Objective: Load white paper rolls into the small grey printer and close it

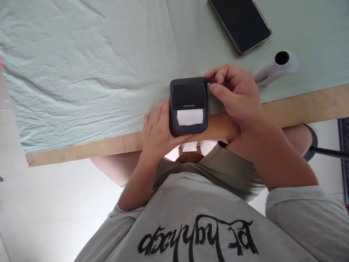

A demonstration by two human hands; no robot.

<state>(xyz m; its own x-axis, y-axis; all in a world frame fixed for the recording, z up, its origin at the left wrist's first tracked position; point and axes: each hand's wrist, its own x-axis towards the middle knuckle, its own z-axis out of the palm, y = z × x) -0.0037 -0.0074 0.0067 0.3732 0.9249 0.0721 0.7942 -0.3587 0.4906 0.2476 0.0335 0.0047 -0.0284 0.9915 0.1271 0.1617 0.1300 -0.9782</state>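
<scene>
The black printer (188, 92), white paper (190, 117) showing in its near half, lies between 2 hands: the left hand (156, 129) closes along its left side and near edge; the right hand (237, 94) half-curls at its far right corner, thumb and forefinger slightly parted, any hold there indeterminable. The wooden table edge (305, 106) passes its near side; green cloth (109, 54) extends leftward and beyond it, with the white cylinder (272, 71) and phone (242, 23) to its right.

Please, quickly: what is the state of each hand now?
Left hand: holding the black label printer by its left side.
Right hand: partly curled at the printer's right edge; whether it grips cannot be told.
</scene>
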